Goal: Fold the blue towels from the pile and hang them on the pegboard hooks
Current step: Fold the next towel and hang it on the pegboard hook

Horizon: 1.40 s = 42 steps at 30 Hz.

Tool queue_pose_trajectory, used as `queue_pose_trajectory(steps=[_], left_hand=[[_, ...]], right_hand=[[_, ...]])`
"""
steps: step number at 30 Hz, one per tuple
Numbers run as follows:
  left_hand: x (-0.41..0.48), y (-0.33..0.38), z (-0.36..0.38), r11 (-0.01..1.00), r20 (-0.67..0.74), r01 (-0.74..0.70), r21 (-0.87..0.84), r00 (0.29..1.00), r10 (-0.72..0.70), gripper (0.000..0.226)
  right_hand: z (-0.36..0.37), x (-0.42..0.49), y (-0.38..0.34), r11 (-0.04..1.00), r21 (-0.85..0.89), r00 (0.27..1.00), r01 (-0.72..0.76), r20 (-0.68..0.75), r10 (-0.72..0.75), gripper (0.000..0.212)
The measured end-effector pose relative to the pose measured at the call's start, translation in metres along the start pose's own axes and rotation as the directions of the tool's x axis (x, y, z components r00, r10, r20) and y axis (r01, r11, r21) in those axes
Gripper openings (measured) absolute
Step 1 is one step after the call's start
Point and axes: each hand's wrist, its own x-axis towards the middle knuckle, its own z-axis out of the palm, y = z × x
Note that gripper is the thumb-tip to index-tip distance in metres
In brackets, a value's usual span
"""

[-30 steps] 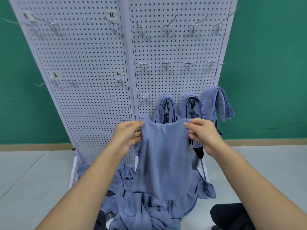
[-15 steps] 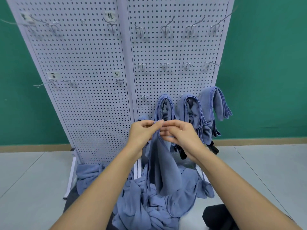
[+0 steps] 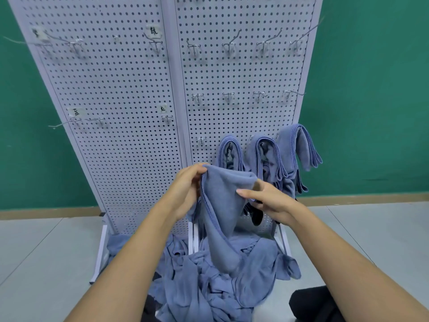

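A blue towel [image 3: 220,205] hangs folded lengthwise in front of the white pegboard [image 3: 130,94]. My left hand [image 3: 185,189] pinches its top left corner. My right hand [image 3: 267,201] holds the top right fold, thumb over the cloth and fingers behind it. The towel's lower end trails into the pile of blue towels [image 3: 216,282] on the floor at the pegboard's foot. Three folded blue towels [image 3: 262,156] hang on the lowest row of hooks, just behind my hands.
An empty hook [image 3: 200,140] sits left of the hung towels. More empty hooks [image 3: 228,96] fill the rows above. The pegboard stands on metal feet [image 3: 99,256] on a grey floor. A dark object [image 3: 311,305] lies at the lower right. A green wall is behind.
My hands came together with the towel's two top corners, folding it in half. Now they have drawn slightly apart, the right hand sliding down and right along the folded edge.
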Motion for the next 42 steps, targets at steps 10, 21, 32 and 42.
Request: queue_pose_trajectory(steps=[10,21,32,42], left_hand=[[0.005,-0.012,-0.011,0.996,-0.143,0.064,0.065,0.988,-0.054,0.018],[0.013,-0.025,0.028,0.975,0.057,-0.038,0.221,0.998,0.026,0.02],[0.01,-0.031,0.025,0.995,-0.01,0.051,0.088,0.999,-0.05,0.016],[-0.03,-0.077,0.042,0.912,-0.098,0.409,-0.017,0.907,-0.409,0.041]], right_hand=[[0.002,-0.015,-0.019,0.959,0.036,0.937,0.28,-0.226,-0.265,0.015],[-0.013,-0.028,-0.02,0.691,-0.666,0.888,0.28,-0.094,-0.451,0.055],[-0.002,-0.034,-0.055,0.61,-0.75,0.923,0.256,0.003,-0.384,0.02],[-0.007,-0.076,-0.151,0.612,-0.741,0.875,0.278,-0.068,-0.48,0.026]])
